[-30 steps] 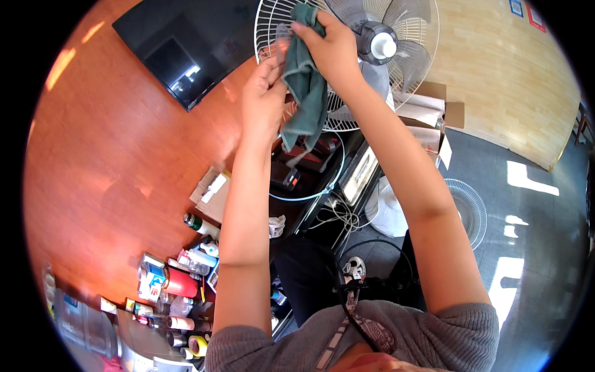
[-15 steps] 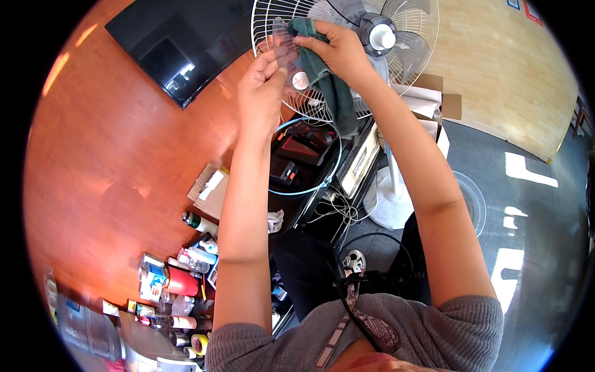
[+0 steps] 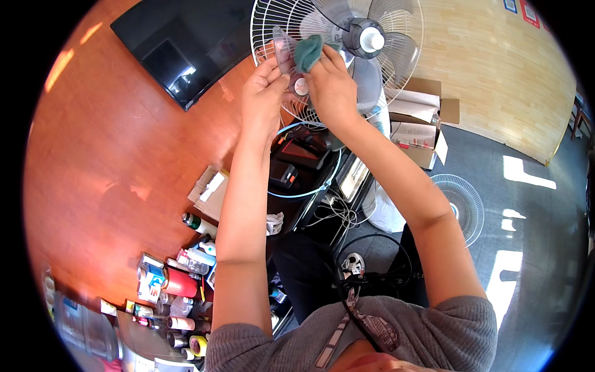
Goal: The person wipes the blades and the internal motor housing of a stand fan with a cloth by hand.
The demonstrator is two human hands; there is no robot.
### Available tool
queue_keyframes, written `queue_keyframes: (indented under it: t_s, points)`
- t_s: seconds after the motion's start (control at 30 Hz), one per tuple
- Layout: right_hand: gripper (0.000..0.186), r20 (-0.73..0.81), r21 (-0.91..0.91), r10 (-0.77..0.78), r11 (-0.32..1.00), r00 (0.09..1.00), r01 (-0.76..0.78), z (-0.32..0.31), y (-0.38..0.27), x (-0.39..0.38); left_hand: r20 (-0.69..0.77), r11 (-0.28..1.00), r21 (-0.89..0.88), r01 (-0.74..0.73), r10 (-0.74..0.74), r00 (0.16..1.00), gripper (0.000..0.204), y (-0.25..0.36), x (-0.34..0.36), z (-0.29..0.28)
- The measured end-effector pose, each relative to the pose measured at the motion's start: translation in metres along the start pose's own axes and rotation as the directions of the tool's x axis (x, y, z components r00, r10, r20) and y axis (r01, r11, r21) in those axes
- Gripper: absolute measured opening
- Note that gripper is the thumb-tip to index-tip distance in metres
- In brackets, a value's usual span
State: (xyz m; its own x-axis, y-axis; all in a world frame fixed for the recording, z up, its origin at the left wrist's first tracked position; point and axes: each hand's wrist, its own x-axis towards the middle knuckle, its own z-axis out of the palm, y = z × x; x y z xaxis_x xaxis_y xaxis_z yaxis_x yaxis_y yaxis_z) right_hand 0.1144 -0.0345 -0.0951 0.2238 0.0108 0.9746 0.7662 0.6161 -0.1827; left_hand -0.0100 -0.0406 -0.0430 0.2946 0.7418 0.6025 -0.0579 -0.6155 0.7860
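Note:
My left hand [image 3: 263,98] pinches the edge of a clear, slightly pinkish fan blade [image 3: 283,49] between thumb and fingers. A round pale sticker [image 3: 301,87] shows just beside that hand. In my right hand [image 3: 333,90] is a dark green cloth [image 3: 308,54], bunched over the fingers right next to the blade; whether it touches the blade is hard to tell. Behind both hands stands a fan [image 3: 365,38] with a white wire grille at its back, several translucent blades and a white-capped hub. My right hand partly hides the lower grille.
A black flat screen [image 3: 176,53] lies on the reddish wooden table [image 3: 118,161]. Bottles and a red canister [image 3: 180,282] crowd its near edge. Open cardboard boxes [image 3: 421,133] stand right of the fan. A round clear fan cover [image 3: 469,211] rests on the grey floor.
My right hand has moved down and left, and its cloth, which hung long, is now bunched at the fingertips. The fan appears shifted slightly left. My left hand stays on the blade.

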Motion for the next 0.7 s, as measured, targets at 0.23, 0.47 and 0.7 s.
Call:
queue_keyframes:
  t_s: [0.23,0.47,0.7]
  points:
    - [0.028,0.083,0.036,-0.014,0.999,0.996,0.012,0.004,-0.006,0.018,-0.048,0.999,0.031,0.012,-0.010,0.999,0.036,-0.003,-0.002,0.000]
    - [0.040,0.067,-0.064,-0.040,0.997,0.997,0.045,0.000,-0.014,-0.012,-0.025,0.999,-0.038,-0.007,0.006,1.000,0.035,-0.004,0.000,0.003]
    - [0.017,0.105,-0.015,0.116,0.993,0.988,-0.115,0.003,0.002,0.032,-0.012,0.997,0.031,-0.065,0.066,0.998,0.037,-0.009,-0.002,0.005]
